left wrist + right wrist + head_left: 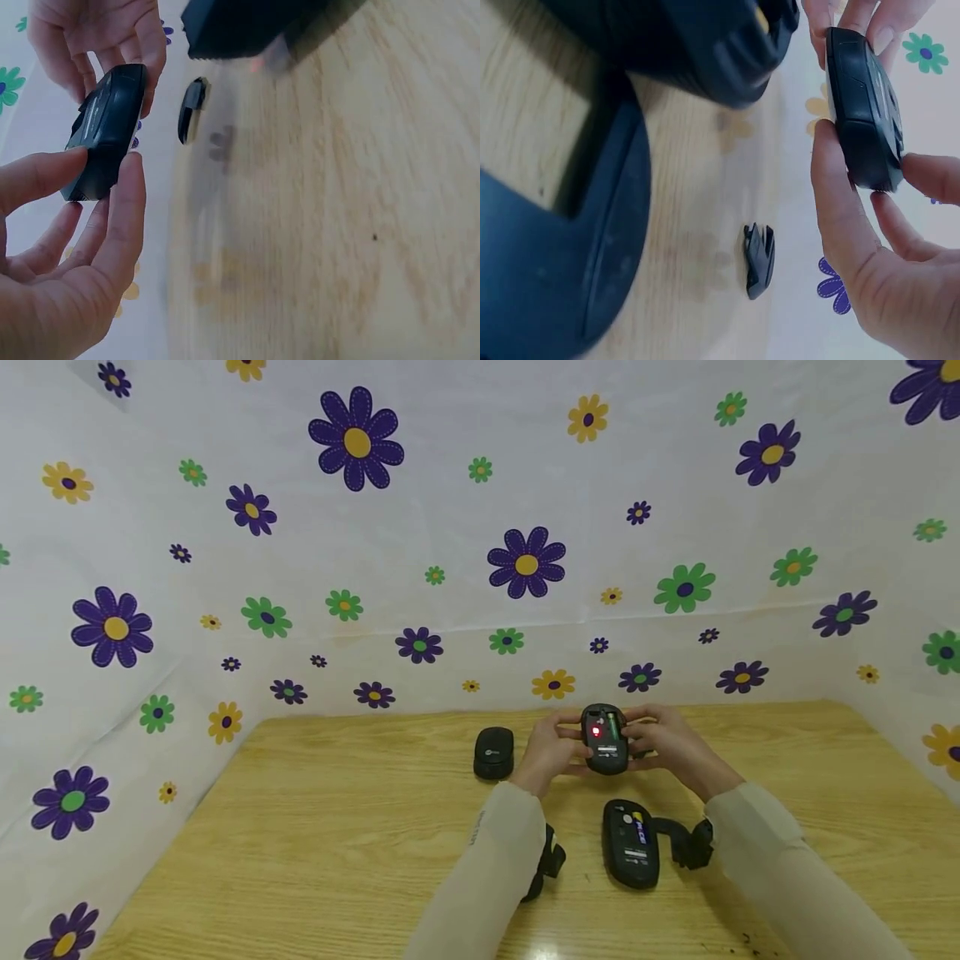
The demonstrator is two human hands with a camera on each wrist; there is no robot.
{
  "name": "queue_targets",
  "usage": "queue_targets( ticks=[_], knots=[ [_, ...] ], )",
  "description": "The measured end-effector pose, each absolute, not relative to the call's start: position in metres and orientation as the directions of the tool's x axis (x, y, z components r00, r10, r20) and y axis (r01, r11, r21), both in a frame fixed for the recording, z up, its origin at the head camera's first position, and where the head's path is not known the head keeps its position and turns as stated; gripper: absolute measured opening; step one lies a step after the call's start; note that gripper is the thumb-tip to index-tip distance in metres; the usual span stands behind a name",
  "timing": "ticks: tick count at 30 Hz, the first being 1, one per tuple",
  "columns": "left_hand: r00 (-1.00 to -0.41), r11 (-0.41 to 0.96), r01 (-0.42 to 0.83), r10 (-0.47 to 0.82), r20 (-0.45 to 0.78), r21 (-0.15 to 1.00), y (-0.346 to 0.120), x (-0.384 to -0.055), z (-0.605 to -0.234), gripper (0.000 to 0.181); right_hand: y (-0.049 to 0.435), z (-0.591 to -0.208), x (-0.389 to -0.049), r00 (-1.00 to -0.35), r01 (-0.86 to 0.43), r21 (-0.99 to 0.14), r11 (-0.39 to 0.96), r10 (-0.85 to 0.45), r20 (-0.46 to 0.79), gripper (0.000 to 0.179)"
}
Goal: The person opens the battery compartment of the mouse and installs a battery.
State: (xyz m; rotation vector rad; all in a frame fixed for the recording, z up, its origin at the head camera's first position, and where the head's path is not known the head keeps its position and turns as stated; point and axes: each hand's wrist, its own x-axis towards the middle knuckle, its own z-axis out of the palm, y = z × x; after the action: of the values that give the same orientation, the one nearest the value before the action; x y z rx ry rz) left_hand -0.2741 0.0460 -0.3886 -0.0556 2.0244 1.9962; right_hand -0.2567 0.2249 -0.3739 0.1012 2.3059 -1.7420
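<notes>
Above the back of the table, both hands hold a black computer mouse (606,758) with its underside facing the head camera. Its battery bay is uncovered, a green battery (612,727) lies inside, and a red light glows beside it. My left hand (551,747) grips the left edge between thumb and fingers. On the opposite edge, my right hand (667,739) pinches the mouse, fingertips beside the battery bay. A small black battery cover (760,261) lies on the table below the hands.
A second mouse (630,864) lies upside down nearer me, its bay uncovered with a blue-and-yellow battery inside. A third black mouse (493,752) sits upright left of the hands. Black camera mounts (693,845) jut from the wrists. A flower-printed cloth (450,527) surrounds the wooden table (337,827).
</notes>
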Motion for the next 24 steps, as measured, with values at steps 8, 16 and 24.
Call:
queue_targets(
  ticks=[8, 16, 24],
  knots=[
    [-0.961, 0.151, -0.205, 0.154, -0.228, 0.967, 0.048, -0.276, -0.398, 0.055, 0.229, -0.387, -0.261, -0.965, 0.186, -0.935, 0.302, -0.123, -0.232, 0.051],
    [-0.964, 0.227, -0.167, 0.167, -0.207, 0.959, 0.053, -0.276, -0.401, 0.052, 0.234, -0.392, -0.264, -0.963, 0.195, -0.925, 0.327, -0.115, -0.244, 0.051],
    [-0.954, 0.237, -0.173, 0.202, -0.222, 0.956, 0.055, -0.275, -0.399, 0.047, 0.236, -0.391, -0.265, -0.964, 0.186, -0.886, 0.425, -0.095, -0.247, 0.052]
  ],
)
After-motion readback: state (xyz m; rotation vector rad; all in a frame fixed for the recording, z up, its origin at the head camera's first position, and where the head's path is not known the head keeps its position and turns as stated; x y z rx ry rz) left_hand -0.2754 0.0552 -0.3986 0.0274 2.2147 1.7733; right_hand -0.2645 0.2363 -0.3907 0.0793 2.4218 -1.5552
